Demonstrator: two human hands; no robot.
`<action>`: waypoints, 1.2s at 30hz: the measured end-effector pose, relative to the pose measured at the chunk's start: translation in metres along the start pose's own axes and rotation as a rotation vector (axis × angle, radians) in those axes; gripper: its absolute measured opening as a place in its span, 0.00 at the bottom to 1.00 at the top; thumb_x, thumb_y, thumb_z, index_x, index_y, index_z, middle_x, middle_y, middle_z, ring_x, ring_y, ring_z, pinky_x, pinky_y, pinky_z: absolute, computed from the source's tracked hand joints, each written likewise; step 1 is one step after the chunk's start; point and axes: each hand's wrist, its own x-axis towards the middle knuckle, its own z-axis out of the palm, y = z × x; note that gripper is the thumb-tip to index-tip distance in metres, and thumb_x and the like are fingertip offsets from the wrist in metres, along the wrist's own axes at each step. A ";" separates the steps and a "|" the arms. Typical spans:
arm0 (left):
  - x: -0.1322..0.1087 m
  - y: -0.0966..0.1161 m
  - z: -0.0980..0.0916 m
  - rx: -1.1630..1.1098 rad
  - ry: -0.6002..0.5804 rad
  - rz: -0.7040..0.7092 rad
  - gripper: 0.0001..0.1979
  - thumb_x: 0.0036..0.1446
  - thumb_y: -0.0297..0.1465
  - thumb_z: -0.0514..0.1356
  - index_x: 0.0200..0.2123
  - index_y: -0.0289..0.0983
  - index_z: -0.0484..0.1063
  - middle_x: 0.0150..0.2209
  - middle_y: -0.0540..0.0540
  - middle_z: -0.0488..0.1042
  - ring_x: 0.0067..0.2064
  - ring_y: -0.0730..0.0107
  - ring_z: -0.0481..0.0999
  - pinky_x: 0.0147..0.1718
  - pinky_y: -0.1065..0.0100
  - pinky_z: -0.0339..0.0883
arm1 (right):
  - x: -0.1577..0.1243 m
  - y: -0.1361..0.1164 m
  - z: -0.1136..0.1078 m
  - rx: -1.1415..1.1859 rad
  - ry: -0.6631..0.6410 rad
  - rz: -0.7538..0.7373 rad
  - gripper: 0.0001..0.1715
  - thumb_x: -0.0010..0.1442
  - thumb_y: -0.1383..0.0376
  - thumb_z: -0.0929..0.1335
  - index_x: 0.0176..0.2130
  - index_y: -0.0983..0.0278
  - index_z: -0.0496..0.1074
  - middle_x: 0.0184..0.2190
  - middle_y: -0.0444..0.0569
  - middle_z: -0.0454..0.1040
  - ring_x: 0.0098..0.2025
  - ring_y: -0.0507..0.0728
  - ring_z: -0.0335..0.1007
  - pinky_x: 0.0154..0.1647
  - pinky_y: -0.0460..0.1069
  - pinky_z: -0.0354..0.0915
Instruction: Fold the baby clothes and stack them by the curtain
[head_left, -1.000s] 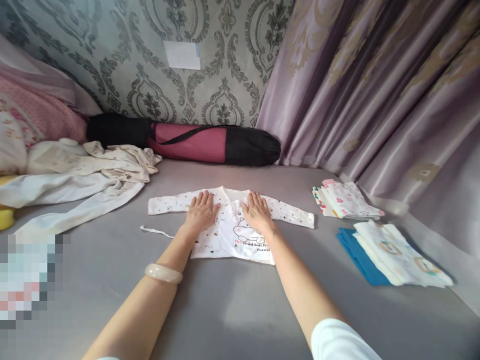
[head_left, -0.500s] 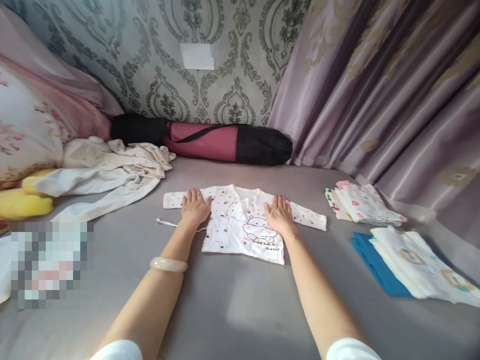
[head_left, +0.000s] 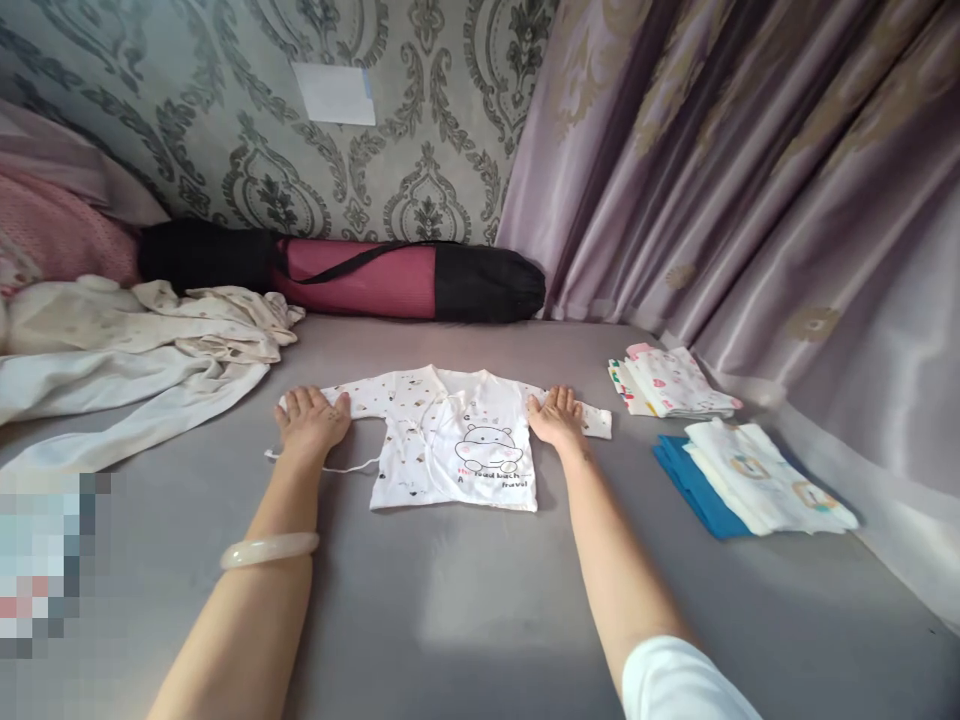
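A small white baby shirt (head_left: 450, 440) with a hippo drawing and printed letters lies spread out on the grey sheet (head_left: 480, 620). My left hand (head_left: 313, 418) lies flat over the end of its left sleeve, fingers stretched, with the cuff mostly hidden beneath. On the other sleeve rests my right hand (head_left: 558, 415), also flat with fingers out; the cuff shows to the right of it. A thin white tie string (head_left: 352, 468) runs from the shirt's left side toward my left wrist, which wears a pale bangle (head_left: 270, 550).
Folded printed clothes (head_left: 679, 382) lie to the right, with a white and blue folded pile (head_left: 772, 480) nearer. Crumpled pale clothes (head_left: 150, 340) lie on the left. A long black and maroon bag (head_left: 360, 280) lies along the wall; purple curtains (head_left: 675, 170) hang at right.
My left hand has slid outward along the sleeve to its cuff. My right hand has shifted from the shirt's shoulder area onto the right sleeve. The view has turned slightly right.
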 end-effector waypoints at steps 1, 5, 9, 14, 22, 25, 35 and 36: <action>0.000 -0.001 -0.003 -0.019 0.047 -0.012 0.39 0.64 0.42 0.41 0.64 0.13 0.52 0.67 0.21 0.50 0.70 0.38 0.46 0.65 0.43 0.40 | 0.002 0.004 -0.003 0.019 0.023 0.027 0.44 0.69 0.51 0.48 0.69 0.81 0.43 0.72 0.63 0.38 0.73 0.65 0.29 0.71 0.61 0.33; 0.000 -0.009 -0.008 -0.070 0.262 -0.072 0.39 0.65 0.43 0.37 0.66 0.14 0.48 0.69 0.22 0.46 0.70 0.39 0.42 0.65 0.43 0.39 | 0.013 0.030 -0.011 0.075 0.190 0.228 0.42 0.69 0.52 0.49 0.70 0.76 0.42 0.71 0.66 0.40 0.73 0.65 0.30 0.69 0.67 0.32; 0.004 -0.019 0.000 -0.026 0.104 -0.095 0.38 0.64 0.41 0.39 0.64 0.13 0.53 0.67 0.20 0.52 0.69 0.40 0.49 0.65 0.44 0.43 | 0.015 0.047 -0.008 0.087 0.174 0.331 0.40 0.69 0.54 0.50 0.70 0.75 0.45 0.71 0.67 0.41 0.72 0.66 0.31 0.68 0.69 0.32; 0.014 -0.022 -0.005 -0.006 -0.006 -0.136 0.38 0.64 0.41 0.40 0.66 0.15 0.49 0.69 0.23 0.47 0.70 0.41 0.46 0.65 0.43 0.42 | 0.004 0.045 -0.020 0.061 0.146 0.235 0.38 0.69 0.56 0.49 0.70 0.76 0.45 0.70 0.68 0.42 0.72 0.66 0.32 0.69 0.67 0.32; -0.061 0.034 -0.017 0.041 0.000 0.444 0.35 0.67 0.42 0.38 0.69 0.23 0.47 0.70 0.32 0.46 0.71 0.52 0.42 0.67 0.52 0.41 | -0.063 -0.008 -0.019 0.059 0.105 -0.477 0.41 0.69 0.52 0.46 0.71 0.75 0.39 0.72 0.56 0.33 0.73 0.59 0.26 0.71 0.57 0.34; -0.103 0.060 0.003 0.070 -0.081 0.743 0.35 0.68 0.45 0.37 0.70 0.29 0.46 0.71 0.36 0.46 0.72 0.55 0.42 0.67 0.52 0.41 | -0.083 -0.023 0.003 -0.030 0.052 -0.652 0.42 0.69 0.51 0.47 0.71 0.75 0.41 0.72 0.55 0.35 0.73 0.59 0.27 0.71 0.56 0.31; -0.129 0.061 -0.002 0.115 -0.084 0.853 0.35 0.69 0.45 0.39 0.69 0.26 0.47 0.70 0.32 0.45 0.71 0.52 0.40 0.67 0.50 0.40 | -0.104 -0.018 0.007 -0.031 0.057 -0.763 0.39 0.70 0.53 0.48 0.70 0.74 0.44 0.72 0.56 0.38 0.73 0.60 0.30 0.72 0.57 0.33; -0.133 0.060 -0.002 0.115 -0.078 0.873 0.35 0.69 0.45 0.38 0.69 0.27 0.47 0.71 0.34 0.44 0.72 0.53 0.40 0.68 0.51 0.39 | -0.108 -0.017 0.008 -0.036 0.060 -0.811 0.39 0.70 0.53 0.48 0.70 0.73 0.44 0.72 0.55 0.38 0.73 0.59 0.30 0.72 0.57 0.33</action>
